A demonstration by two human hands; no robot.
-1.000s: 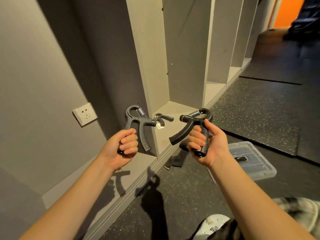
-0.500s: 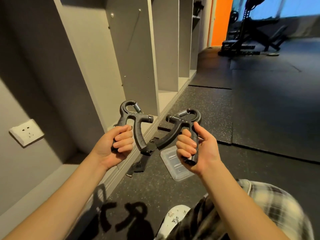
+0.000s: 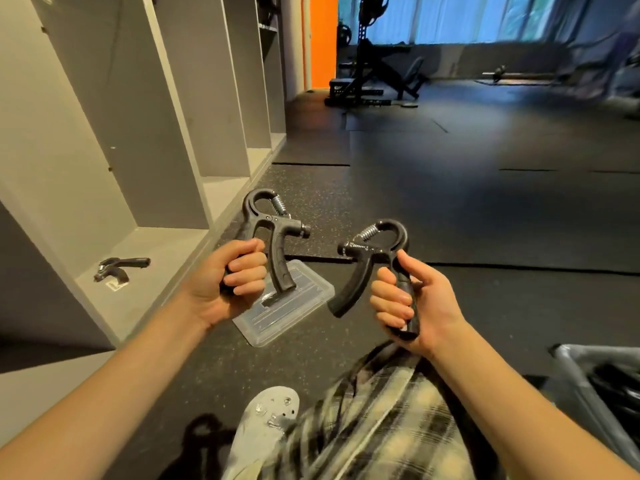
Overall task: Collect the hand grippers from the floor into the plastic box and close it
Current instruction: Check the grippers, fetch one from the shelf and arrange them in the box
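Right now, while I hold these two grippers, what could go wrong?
The left hand holds the left black spring gripper by one handle only, the right hand likewise the right black spring gripper; either may slip.
The clear plastic lid lying ahead of the pale shoe could be stepped on.

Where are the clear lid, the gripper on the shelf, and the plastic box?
Lid (image 3: 287,317): head view, ribbed top.
Shelf gripper (image 3: 131,261): head view, upper handle.
Box (image 3: 599,351): head view, near rim.

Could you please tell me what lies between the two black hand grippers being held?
In the head view, only bare dark speckled rubber floor shows between the left black hand gripper and the right black hand gripper.
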